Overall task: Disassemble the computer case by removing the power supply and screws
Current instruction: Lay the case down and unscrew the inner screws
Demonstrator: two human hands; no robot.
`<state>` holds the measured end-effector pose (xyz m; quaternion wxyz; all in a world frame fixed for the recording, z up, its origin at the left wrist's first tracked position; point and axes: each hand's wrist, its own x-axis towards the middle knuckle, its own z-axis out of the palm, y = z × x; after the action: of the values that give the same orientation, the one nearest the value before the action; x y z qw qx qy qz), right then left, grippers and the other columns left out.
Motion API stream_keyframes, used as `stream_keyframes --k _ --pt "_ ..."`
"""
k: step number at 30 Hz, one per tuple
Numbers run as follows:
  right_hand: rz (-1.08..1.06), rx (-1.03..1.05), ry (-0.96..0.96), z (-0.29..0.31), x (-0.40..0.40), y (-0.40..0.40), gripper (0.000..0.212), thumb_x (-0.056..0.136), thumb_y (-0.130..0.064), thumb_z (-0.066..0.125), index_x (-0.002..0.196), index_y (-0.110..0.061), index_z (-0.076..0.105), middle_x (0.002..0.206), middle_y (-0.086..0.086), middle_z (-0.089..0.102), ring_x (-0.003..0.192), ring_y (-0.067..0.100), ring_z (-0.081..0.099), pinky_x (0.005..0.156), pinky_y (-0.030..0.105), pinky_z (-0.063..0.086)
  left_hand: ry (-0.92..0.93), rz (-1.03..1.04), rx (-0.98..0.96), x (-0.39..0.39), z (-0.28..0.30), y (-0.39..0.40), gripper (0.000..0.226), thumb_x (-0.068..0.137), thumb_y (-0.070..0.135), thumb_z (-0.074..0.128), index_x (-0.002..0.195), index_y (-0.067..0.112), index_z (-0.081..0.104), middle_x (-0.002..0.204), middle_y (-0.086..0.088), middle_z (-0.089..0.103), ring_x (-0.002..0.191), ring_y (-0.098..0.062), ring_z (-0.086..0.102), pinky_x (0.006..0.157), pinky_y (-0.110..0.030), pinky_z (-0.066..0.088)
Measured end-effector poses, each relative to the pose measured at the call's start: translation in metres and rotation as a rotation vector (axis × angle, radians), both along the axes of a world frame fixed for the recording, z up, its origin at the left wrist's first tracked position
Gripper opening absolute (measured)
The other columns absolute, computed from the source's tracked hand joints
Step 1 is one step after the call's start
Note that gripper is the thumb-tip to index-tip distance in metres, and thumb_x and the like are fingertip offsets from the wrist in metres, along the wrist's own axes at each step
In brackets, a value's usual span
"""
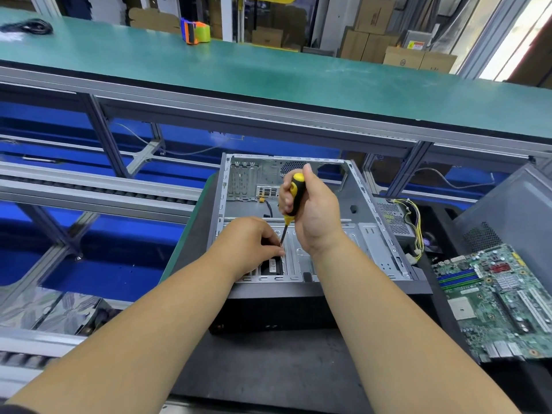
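Right hand (313,210): wrapped round the screwdriver (294,194), upright over the open computer case (367,204).
Left hand (251,243): fingers pinching the shaft near its tip.
Power supply (394,218): just right of the case.

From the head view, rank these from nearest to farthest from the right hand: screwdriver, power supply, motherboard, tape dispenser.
From the right hand:
1. Screwdriver, held in its grip.
2. Power supply, just right of the case, wires trailing.
3. Motherboard, farther right and nearer the person.
4. Tape dispenser, far back left on the green bench.
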<state>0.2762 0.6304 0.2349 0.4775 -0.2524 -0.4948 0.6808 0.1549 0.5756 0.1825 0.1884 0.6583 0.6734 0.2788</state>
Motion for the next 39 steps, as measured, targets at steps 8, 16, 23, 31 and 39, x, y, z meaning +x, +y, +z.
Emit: stream_keyframes --k 8,16,23,31,39 --pt "0.149 0.036 -0.016 0.002 -0.008 0.002 0.048 0.103 -0.03 0.029 0.066 -0.006 0.048 0.044 0.0 0.034 0.042 0.013 0.025 0.046 0.025 0.02 -0.048 -0.041 -0.016 0.0 0.001 -0.001 0.007 0.075 0.034 0.081 0.08 0.03 0.077 0.08 0.013 0.066 0.077 -0.003 0.061 0.072 -0.026 0.052" --pt "-0.022 0.105 -0.053 -0.001 0.001 -0.006 0.021 0.093 -0.033 0.049 0.08 -0.018 0.05 0.07 0.0 0.056 0.053 0.015 0.044 0.052 0.025 0.035 -0.029 -0.046 0.0 0.0 0.001 0.0 0.017 0.075 0.034 0.083 0.087 0.023 0.079 0.086 0.009 0.069 0.082 -0.008 0.062 0.08 -0.031 0.052" --pt "-0.108 0.033 -0.057 0.004 0.002 -0.01 0.03 0.101 -0.031 0.052 0.078 -0.014 0.063 0.071 -0.002 0.062 0.064 0.011 0.057 0.065 0.024 0.049 -0.022 -0.051 0.006 -0.001 0.002 0.001 0.015 0.074 0.034 0.082 0.085 0.025 0.079 0.084 0.011 0.067 0.08 -0.006 0.061 0.079 -0.029 0.053" --pt "-0.131 0.042 -0.071 0.002 -0.009 -0.009 0.045 0.106 -0.034 0.036 0.072 -0.014 0.058 0.058 -0.003 0.051 0.051 0.009 0.042 0.05 0.021 0.035 -0.027 -0.035 -0.008 0.0 0.003 -0.002 0.009 0.074 0.034 0.083 0.078 0.029 0.076 0.079 0.012 0.065 0.075 -0.004 0.061 0.072 -0.027 0.053" --pt "-0.014 0.026 -0.013 0.003 -0.008 0.002 0.05 0.104 -0.025 0.03 0.061 -0.013 0.051 0.043 -0.002 0.033 0.04 0.011 0.026 0.045 0.022 0.025 -0.066 -0.047 -0.012 -0.001 -0.002 0.001 0.01 0.074 0.032 0.082 0.082 0.028 0.077 0.083 0.012 0.067 0.079 -0.002 0.062 0.077 -0.029 0.054"
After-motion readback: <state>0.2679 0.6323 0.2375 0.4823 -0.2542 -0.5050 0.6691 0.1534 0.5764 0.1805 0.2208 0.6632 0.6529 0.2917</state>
